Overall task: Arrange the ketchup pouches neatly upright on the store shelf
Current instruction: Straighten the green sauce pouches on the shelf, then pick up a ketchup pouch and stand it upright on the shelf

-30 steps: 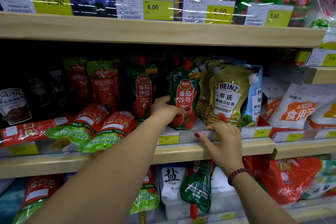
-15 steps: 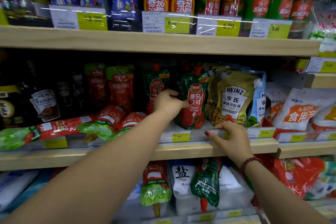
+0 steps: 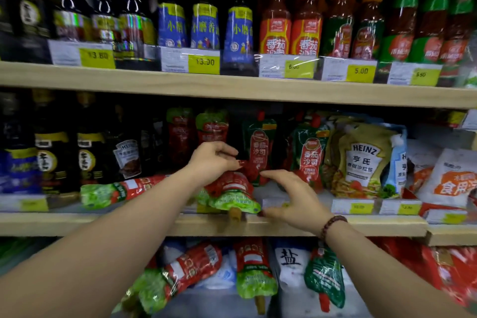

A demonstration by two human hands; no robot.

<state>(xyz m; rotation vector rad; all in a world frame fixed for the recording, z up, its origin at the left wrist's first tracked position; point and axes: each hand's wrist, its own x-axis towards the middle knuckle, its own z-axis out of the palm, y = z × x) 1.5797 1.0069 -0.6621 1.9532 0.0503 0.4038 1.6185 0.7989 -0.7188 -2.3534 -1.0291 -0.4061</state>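
Left hand (image 3: 214,160) grips fallen ketchup pouch (image 3: 229,195), right hand (image 3: 294,199) beside — spread

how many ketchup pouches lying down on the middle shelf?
2 pouches: one left of the left forearm, one under the left hand, spout past the shelf edge. The arm may hide more.

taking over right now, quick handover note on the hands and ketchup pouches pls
Left hand: fingers curled at the far end of the lying pouch; grip unclear.
Right hand: open, spread beside that pouch, holding nothing.
Done: dark green pouches stand upright, and so do the red pouches behind.
Left: the lying pouch, spout over the shelf edge, and a second flat pouch to its left need standing up.
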